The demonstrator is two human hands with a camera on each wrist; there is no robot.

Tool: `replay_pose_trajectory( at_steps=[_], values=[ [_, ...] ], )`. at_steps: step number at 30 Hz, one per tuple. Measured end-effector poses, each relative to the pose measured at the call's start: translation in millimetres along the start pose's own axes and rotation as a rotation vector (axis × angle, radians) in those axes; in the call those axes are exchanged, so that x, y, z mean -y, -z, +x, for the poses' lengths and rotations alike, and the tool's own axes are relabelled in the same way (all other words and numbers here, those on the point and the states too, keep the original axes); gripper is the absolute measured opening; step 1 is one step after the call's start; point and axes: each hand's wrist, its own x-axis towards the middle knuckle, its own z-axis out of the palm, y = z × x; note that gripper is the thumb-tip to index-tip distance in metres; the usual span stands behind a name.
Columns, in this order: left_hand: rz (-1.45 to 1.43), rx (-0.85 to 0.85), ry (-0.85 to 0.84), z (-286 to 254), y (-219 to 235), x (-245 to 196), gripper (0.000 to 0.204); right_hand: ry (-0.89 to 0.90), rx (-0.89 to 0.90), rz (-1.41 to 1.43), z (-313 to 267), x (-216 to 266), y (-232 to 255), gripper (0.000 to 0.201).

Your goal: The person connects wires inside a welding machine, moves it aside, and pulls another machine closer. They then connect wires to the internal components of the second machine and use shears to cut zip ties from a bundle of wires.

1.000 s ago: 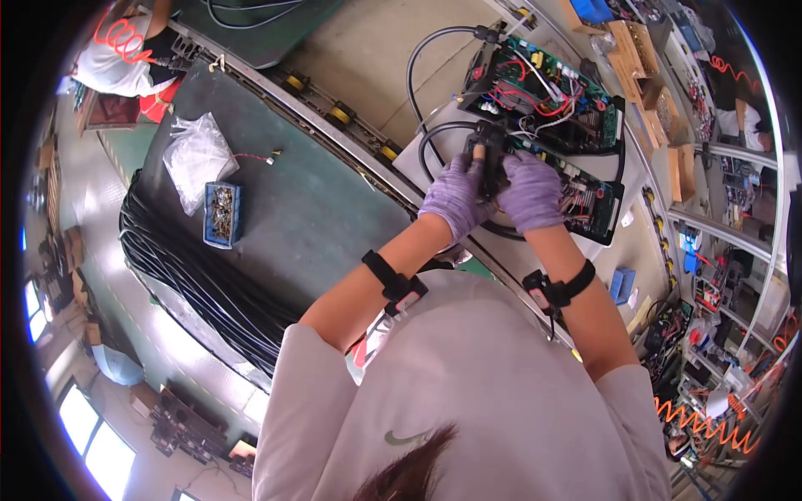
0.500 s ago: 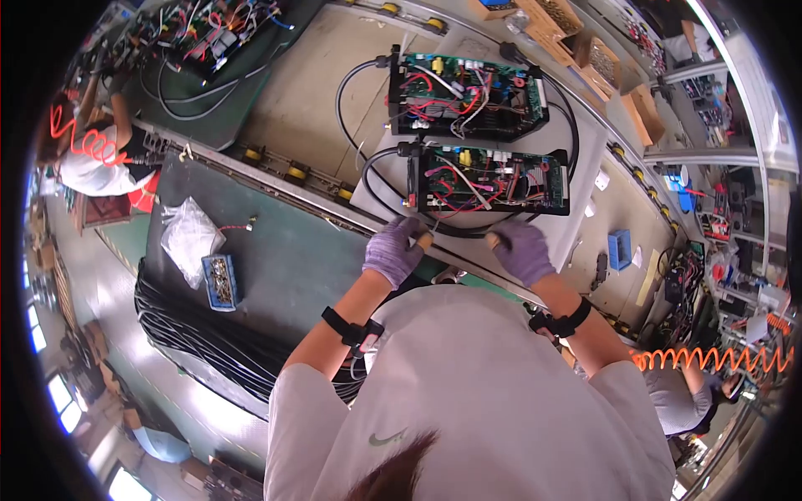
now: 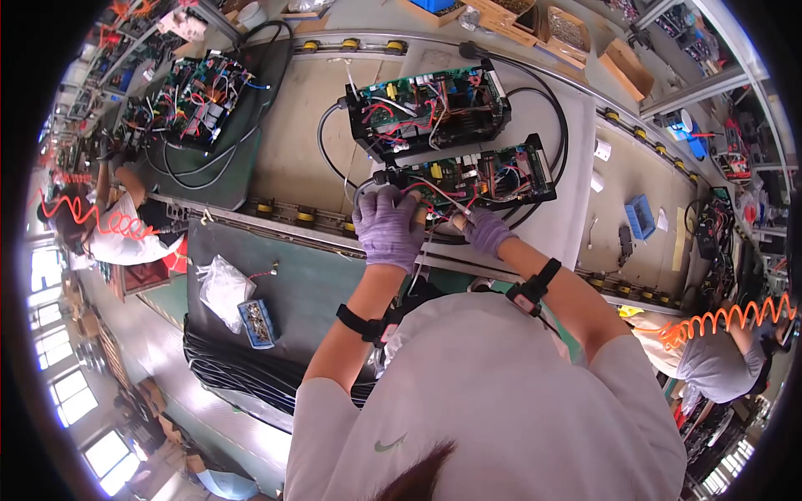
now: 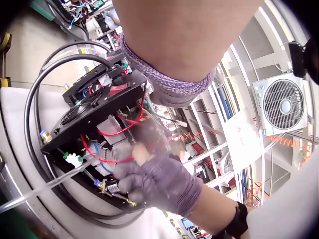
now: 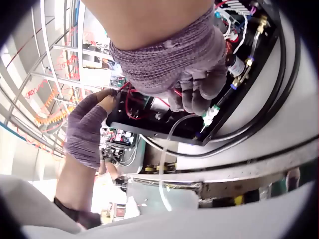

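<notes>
The nearer open black chassis, full of circuit boards and wires, lies in front of both gloved hands. My left hand is at its left end; in the right wrist view its fingertips meet by the chassis corner at a red wire. My right hand is at the near side, fingers curled in among the wires; in the left wrist view its thumb pinches a red wire. Close to its fingers are a green-and-white fitting and a clear tube. Left fingers are hidden in the left wrist view.
A second chassis lies just beyond, with black cables curving round both. On the side table are a plastic bag, a blue bin and a cable bundle. Roller rails edge the conveyor.
Both hands left the near chassis's black cable, drew back empty toward the body, then reached forward to the chassis's left end and near side. The head view has turned, shifting both chassis leftward.
</notes>
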Motion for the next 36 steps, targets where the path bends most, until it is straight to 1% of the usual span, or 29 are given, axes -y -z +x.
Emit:
replay_pose_trajectory(
  at_steps=[1,2,5,8,11,12,15,16,19,20,21,24,27,28,30,31,33,34,36],
  values=[
    [0.015,0.020,0.027,3.0,-0.1,-2.5,0.039,-0.022,0.046,0.055,-1.0,1.2,7.0,0.027],
    [0.022,0.081,0.057,4.8,-0.4,-3.2,0.045,-0.042,0.092,0.111,-2.5,3.3,13.0,0.025],
    [0.091,0.112,0.057,9.3,2.9,-7.4,0.050,-0.001,0.008,0.364,-18.0,13.0,13.4,0.032],
    [0.040,0.052,-0.004,13.0,1.3,-3.3,0.052,-0.079,0.044,0.775,-19.1,9.0,5.8,0.032],
    [0.004,0.098,-0.017,15.8,-1.6,3.5,0.044,-0.219,0.029,0.642,-15.0,1.3,15.2,0.031],
    [0.003,-0.014,-0.088,16.4,-1.6,1.3,0.033,-0.305,0.031,0.714,-13.3,1.7,16.6,0.032],
    [-0.218,-0.055,-0.338,16.2,-7.6,16.5,0.021,-0.234,-0.038,0.458,-10.8,2.5,17.2,0.032],
    [-0.235,-0.119,-0.379,17.0,-7.9,16.9,0.015,-0.201,-0.076,0.363,-12.5,5.7,19.6,0.032],
    [-0.175,-0.168,-0.293,9.1,-5.8,30.0,0.022,-0.113,-0.192,0.106,-19.4,15.2,30.0,0.031],
    [-0.240,-0.232,-0.287,9.8,-5.6,33.5,0.022,-0.092,-0.234,0.041,-20.2,16.8,31.8,0.031],
    [-0.268,-0.216,-0.255,9.1,-4.2,33.7,0.022,-0.071,-0.277,-0.025,-20.0,17.5,32.1,0.031],
    [-0.310,-0.174,-0.158,7.1,7.9,31.3,0.020,-0.043,-0.241,0.073,-16.0,14.0,29.1,0.029],
    [-0.372,-0.255,-0.232,-6.9,11.7,29.5,0.020,0.049,-0.022,0.531,-22.4,15.9,33.4,0.025],
    [-0.438,-0.248,-0.311,-11.9,14.4,23.1,0.016,-0.023,0.063,0.616,-21.9,18.0,38.1,0.024],
    [-0.464,-0.002,-0.413,-26.9,10.1,17.4,0.021,-0.170,0.234,0.783,-20.1,21.7,46.7,0.022],
    [-0.475,0.121,-0.465,-32.7,5.5,14.2,0.024,-0.139,0.242,0.848,-21.2,18.0,45.8,0.022],
    [-0.313,0.480,-0.224,-40.2,-7.1,0.6,0.036,-0.078,0.258,0.979,-24.7,9.5,44.1,0.022],
    [-0.228,0.656,-0.101,-43.3,-13.1,-5.3,0.043,-0.103,0.264,0.995,-25.0,8.9,43.4,0.022],
    [-0.220,0.788,0.000,-37.5,-25.4,-12.4,0.047,-0.156,0.275,1.026,-25.4,9.8,43.0,0.023]
  ],
)
